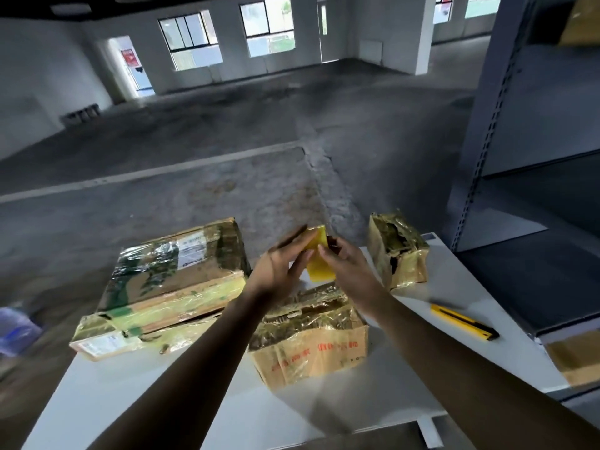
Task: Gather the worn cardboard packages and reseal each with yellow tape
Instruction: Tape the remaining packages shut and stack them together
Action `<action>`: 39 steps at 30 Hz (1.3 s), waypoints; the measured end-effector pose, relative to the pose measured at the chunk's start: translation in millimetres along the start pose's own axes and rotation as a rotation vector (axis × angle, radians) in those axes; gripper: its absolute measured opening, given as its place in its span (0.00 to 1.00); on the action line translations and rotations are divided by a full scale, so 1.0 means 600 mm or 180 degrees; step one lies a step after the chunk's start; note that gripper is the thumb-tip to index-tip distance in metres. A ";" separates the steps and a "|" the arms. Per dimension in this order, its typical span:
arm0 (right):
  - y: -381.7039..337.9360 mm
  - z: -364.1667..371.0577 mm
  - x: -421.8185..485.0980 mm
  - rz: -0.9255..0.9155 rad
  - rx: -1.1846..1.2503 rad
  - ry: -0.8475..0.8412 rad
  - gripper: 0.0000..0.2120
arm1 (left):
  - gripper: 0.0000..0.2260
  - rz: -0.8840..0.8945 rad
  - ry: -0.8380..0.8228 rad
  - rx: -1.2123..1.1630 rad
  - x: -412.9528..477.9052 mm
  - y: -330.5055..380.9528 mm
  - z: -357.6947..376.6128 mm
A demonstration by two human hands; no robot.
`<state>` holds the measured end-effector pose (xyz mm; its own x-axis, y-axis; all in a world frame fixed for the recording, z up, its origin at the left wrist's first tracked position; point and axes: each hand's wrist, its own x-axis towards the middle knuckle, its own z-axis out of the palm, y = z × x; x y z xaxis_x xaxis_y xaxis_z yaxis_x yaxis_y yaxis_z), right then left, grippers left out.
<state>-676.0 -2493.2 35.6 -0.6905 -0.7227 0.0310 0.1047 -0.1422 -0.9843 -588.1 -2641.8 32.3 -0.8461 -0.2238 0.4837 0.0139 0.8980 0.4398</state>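
Yellow tape [321,266] sits above the middle package [308,339] on the counter [454,287], held from both sides. My left fingers [293,243] clasp its left edge and my right fingers [326,253] pinch its right, probably to find the loose end. A knife [462,321] lies ready at near right.

Three worn packages [175,271] [308,332] [397,251], one yellow tape roll [319,254], one utility knife [464,321], two hands [279,267] [347,271].
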 end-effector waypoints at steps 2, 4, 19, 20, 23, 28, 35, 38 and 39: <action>-0.001 0.025 0.015 0.0114 0.0149 0.0204 0.09 | 0.20 0.0061 0.0110 -0.0132 -0.010 -0.012 -0.010; 0.002 0.049 0.033 0.0230 0.0263 0.0403 0.11 | 0.20 0.0114 0.0238 -0.0215 -0.018 -0.022 -0.020; -0.022 0.154 0.050 -0.0068 -0.0097 0.0494 0.16 | 0.12 -0.2179 0.0924 -0.2677 -0.005 -0.002 -0.091; -0.029 0.155 0.045 -0.0080 -0.0151 0.0483 0.11 | 0.12 -0.2130 0.0864 -0.2785 -0.002 0.002 -0.099; -0.045 0.159 0.037 -0.0172 -0.0239 0.0508 0.08 | 0.08 -0.2022 0.0754 -0.3087 0.002 0.015 -0.117; -0.059 0.168 0.038 -0.0364 -0.0425 0.0591 0.06 | 0.07 -0.1998 0.0715 -0.3366 -0.001 0.037 -0.141; -0.074 0.178 0.038 -0.0550 -0.0358 0.0646 0.15 | 0.10 -0.1804 0.0672 -0.3509 -0.011 0.053 -0.153; -0.072 0.171 0.032 -0.0559 -0.0326 0.0603 0.10 | 0.10 -0.1848 0.0750 -0.3435 -0.009 0.058 -0.158; -0.076 0.173 0.026 -0.0555 -0.0326 0.0611 0.11 | 0.10 -0.1858 0.0769 -0.3343 -0.009 0.057 -0.157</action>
<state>-617.3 -2568.2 99.3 -0.8158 -0.5504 0.1775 -0.0937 -0.1771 -0.9797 -532.9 -2645.6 116.0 -0.7502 -0.6552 0.0883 0.1829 -0.0774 0.9801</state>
